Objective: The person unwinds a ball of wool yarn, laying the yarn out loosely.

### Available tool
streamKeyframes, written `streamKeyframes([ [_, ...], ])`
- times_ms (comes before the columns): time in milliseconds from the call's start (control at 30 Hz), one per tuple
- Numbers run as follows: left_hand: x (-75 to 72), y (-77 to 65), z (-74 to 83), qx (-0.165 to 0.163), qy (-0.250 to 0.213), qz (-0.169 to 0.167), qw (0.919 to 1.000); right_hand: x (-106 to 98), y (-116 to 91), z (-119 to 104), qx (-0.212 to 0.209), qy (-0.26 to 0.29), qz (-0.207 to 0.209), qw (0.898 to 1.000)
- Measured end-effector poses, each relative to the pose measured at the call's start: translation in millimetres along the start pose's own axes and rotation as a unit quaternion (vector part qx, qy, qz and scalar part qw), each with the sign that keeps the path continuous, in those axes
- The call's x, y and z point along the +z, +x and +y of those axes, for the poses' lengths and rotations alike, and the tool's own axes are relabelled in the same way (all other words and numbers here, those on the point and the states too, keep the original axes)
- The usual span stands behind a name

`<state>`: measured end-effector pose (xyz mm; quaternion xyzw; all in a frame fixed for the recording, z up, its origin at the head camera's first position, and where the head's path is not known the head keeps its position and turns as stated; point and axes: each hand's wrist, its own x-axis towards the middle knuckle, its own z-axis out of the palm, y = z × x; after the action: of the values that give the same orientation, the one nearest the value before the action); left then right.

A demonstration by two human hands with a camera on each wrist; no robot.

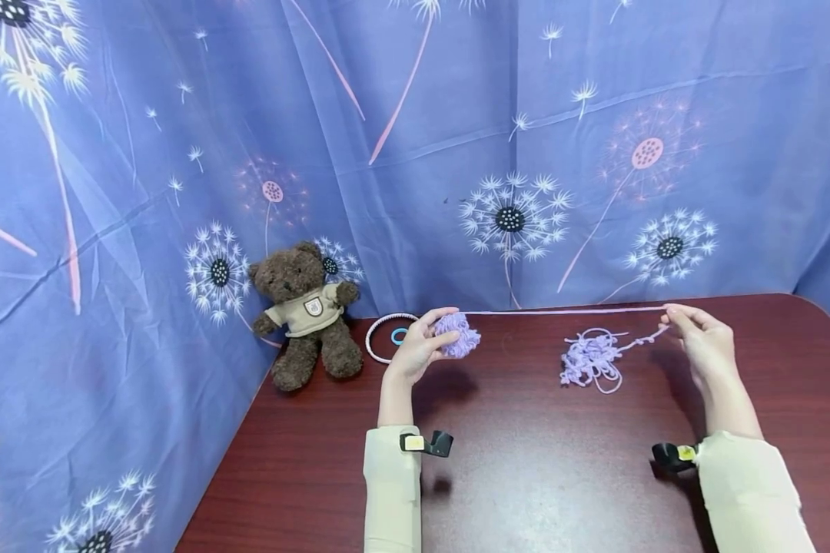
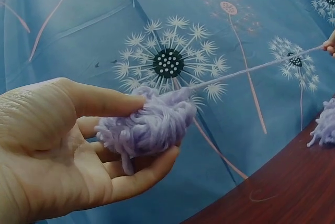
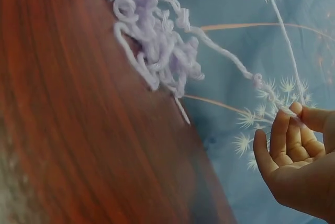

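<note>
My left hand [image 1: 415, 349] grips a small wound ball of lavender yarn [image 2: 157, 124], thumb on top and fingers beneath, above the table. From the ball a single yarn strand [image 1: 560, 312] runs taut across to my right hand [image 1: 705, 338]. There the thumb and index finger pinch the strand, as the right wrist view shows, while the other fingers curl loosely. A kinked length of the same yarn leads down from this pinch to a loose tangled heap of yarn [image 1: 590, 359] on the table between the hands.
A brown teddy bear [image 1: 307, 315] in a beige shirt leans on the curtain [image 1: 415, 230] at the left. Near my left hand lie a white beaded hoop [image 1: 370, 342] and a small blue ring [image 1: 399, 336] on the dark red wooden table [image 1: 539, 461].
</note>
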<state>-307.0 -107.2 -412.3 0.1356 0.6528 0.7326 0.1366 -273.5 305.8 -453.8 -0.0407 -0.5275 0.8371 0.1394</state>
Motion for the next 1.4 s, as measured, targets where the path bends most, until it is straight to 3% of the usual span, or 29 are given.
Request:
streamKeyframes([
  [133,-1.3,-1.3,-1.2,0.000,0.003,0.003,1.0000,1.6,-2.0,5.5,0.003,0.002,-0.013,1.000],
  [267,2.3,-3.6,-1.7,0.005,-0.002,-0.007,1.0000,14.4,-4.0,13.3,0.002,-0.053,-0.026,0.998],
  [333,5.8,-4.3,-1.7,0.012,-0.001,-0.021,0.9997,24.1,-5.6,16.7,-0.005,-0.110,-0.029,0.993],
  [433,12.2,-4.8,-1.1,0.025,0.003,-0.045,0.9987,44.1,-10.2,18.8,-0.031,-0.220,-0.041,0.974],
  [500,16.8,-4.8,-0.3,0.030,0.008,-0.057,0.9979,61.5,-14.8,19.1,-0.045,-0.294,-0.057,0.953],
  [600,22.8,-5.1,1.2,0.032,0.013,-0.066,0.9972,92.8,-23.2,20.7,-0.058,-0.351,-0.116,0.927],
  [700,28.0,-5.2,1.9,0.029,0.017,-0.069,0.9970,123.1,-31.8,25.8,-0.049,-0.346,-0.192,0.917],
  [833,33.4,-2.9,0.5,0.030,0.015,-0.081,0.9962,151.3,-41.1,34.3,-0.016,-0.302,-0.262,0.916],
  [1033,37.3,0.1,-2.2,0.027,0.013,-0.096,0.9949,165.6,-44.3,41.7,0.012,-0.300,-0.268,0.916],
  [1200,32.1,0.0,-1.9,0.021,0.042,-0.075,0.9961,167.9,-38.5,41.4,-0.005,-0.327,-0.278,0.903],
  [1400,25.8,-0.4,-5.0,0.008,0.070,-0.074,0.9948,158.8,-31.0,27.6,-0.023,-0.362,-0.253,0.897],
])
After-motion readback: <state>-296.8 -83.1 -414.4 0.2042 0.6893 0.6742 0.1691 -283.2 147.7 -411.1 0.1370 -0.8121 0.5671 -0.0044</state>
